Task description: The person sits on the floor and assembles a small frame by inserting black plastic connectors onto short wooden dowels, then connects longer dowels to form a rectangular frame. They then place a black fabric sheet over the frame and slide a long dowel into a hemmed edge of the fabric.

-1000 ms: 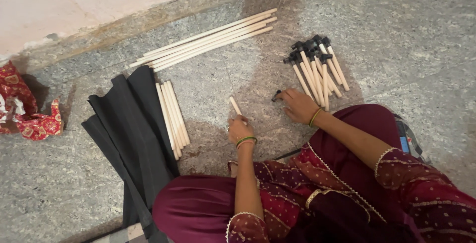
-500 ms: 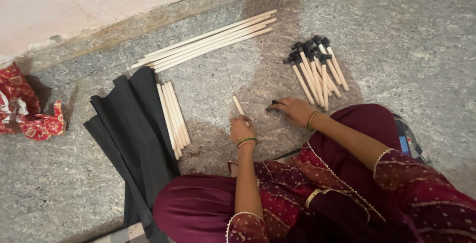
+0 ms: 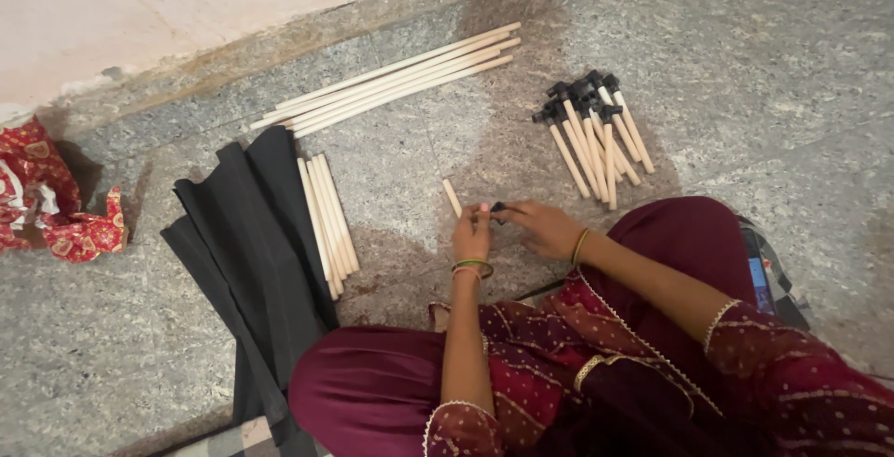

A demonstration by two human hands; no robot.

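My left hand grips a short pale wooden stick whose far end angles up and to the left over the stone floor. My right hand holds a small black cap piece between its fingertips, right at the near end of that stick. Both hands meet in front of my knees. A bundle of short sticks with black caps fitted lies just beyond my right hand.
Several long pale sticks lie near the wall. A row of short bare sticks rests beside folded black cloth at the left. A crumpled red patterned cloth sits far left. My maroon-clad knees fill the foreground.
My right hand came away from the capped bundle, moving left with a black cap to meet my left hand. The left hand and its stick stayed roughly in place.
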